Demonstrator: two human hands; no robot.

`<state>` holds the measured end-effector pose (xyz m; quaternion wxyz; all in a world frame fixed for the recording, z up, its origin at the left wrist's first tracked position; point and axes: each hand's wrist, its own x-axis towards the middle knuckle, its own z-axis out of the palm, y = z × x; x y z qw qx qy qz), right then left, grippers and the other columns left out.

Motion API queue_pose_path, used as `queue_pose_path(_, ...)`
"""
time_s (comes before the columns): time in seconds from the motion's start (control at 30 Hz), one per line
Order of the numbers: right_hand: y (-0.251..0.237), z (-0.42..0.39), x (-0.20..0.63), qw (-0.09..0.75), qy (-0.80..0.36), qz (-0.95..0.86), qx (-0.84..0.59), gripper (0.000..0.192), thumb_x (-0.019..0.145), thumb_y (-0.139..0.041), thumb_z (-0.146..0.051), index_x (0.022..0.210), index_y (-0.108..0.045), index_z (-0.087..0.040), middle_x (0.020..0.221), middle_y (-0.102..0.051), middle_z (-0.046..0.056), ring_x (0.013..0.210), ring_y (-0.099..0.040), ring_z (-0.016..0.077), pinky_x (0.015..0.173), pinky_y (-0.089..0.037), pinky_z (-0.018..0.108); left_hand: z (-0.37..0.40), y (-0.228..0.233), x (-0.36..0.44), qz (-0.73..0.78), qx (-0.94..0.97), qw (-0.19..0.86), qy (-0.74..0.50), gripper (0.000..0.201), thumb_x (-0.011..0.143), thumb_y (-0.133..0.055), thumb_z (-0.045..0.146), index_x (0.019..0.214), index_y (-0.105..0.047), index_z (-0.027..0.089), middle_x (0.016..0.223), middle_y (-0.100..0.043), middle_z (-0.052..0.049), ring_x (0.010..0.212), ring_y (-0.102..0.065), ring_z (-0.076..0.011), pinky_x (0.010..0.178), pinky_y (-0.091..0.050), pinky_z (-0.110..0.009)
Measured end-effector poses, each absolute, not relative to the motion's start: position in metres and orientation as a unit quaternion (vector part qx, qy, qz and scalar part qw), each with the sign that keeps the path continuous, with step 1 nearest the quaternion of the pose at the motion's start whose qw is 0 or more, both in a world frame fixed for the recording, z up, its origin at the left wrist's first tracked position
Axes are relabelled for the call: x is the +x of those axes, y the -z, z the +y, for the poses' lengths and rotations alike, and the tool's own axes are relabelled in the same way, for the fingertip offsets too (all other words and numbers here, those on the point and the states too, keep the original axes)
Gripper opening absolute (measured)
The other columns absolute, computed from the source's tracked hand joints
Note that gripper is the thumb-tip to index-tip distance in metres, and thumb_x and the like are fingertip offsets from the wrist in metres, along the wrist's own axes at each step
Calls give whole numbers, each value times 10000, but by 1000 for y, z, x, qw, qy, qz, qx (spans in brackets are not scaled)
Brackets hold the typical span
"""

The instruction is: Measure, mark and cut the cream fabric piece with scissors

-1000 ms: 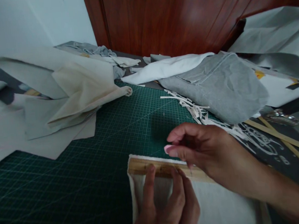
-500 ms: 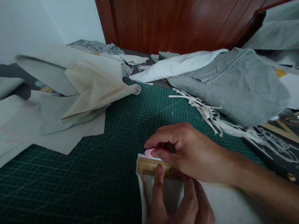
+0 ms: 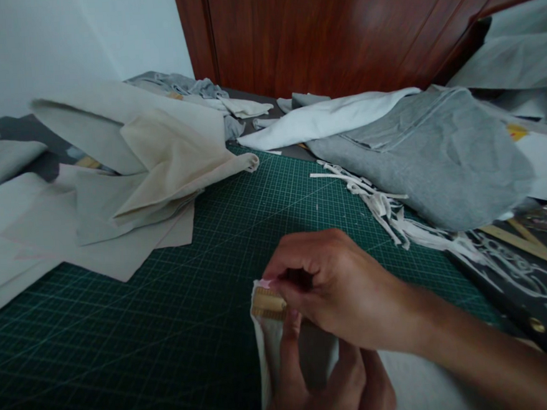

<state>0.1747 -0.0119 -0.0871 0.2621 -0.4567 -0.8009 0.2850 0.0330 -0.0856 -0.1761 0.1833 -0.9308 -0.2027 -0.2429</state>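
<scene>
A green gridded mat [image 3: 169, 324] lies on a dark surface [image 3: 20, 130], beige cloth [image 3: 171, 149] left, grey cloth [image 3: 434, 162] right, reddish wood panel [image 3: 336, 32] behind. On pale fabric [image 3: 273, 341], the left hand [image 3: 324, 392], fingers apart, presses a wooden ruler [image 3: 267, 304]; the right hand [image 3: 342, 284] pinches a pink piece [image 3: 264, 284] at its edge.

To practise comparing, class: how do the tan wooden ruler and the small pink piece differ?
The tan wooden ruler shows measuring marks; the small pink piece shows none. The ruler lies flat on pale cloth; the pink piece is held in the right hand. Both are partly hidden.
</scene>
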Motion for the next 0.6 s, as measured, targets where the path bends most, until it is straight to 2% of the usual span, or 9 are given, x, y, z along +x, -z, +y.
queue_pose_path(0.17,82,-16,177,244,-278,-818,-440,229,918,-595,7,814,-750,-126,774,-673,3,697,-612,119,645,-426,247,-84,179,37,-211,-919,167,289,258,933,-631,201,1094,-770,346,1240,-724,76,1520,-332,-308,1281,66,-715)
queue_pose_path(0.3,83,-16,176,245,-264,-827,-432,220,904,-596,13,807,-753,-106,763,-664,18,686,-610,131,627,-422,256,-83,174,36,-208,-920,154,296,286,968,-555,181,1095,-761,332,1140,-746,76,1412,-451,-234,1301,68,-660)
queue_pose_path(0.4,87,-16,173,270,-247,-825,-430,219,857,-592,49,818,-748,-99,775,-660,20,685,-605,129,614,-415,248,-84,172,34,-211,-931,113,276,307,970,-544,185,1131,-755,339,1115,-736,58,1291,-513,-234,1283,102,-670)
queue_pose_path(0.47,89,-17,174,269,-248,-824,-432,224,853,-585,53,816,-745,-100,779,-658,20,685,-603,129,610,-416,243,-85,173,34,-218,-931,105,274,342,956,-536,157,1148,-753,338,1139,-717,55,1232,-535,-239,1282,77,-680)
queue_pose_path(0.6,84,-20,178,235,-251,-835,-429,248,850,-567,62,797,-745,-103,764,-650,18,672,-596,127,610,-424,236,-83,173,37,-219,-923,103,299,353,951,-499,137,1085,-767,325,1117,-708,66,1240,-522,-226,1296,57,-681)
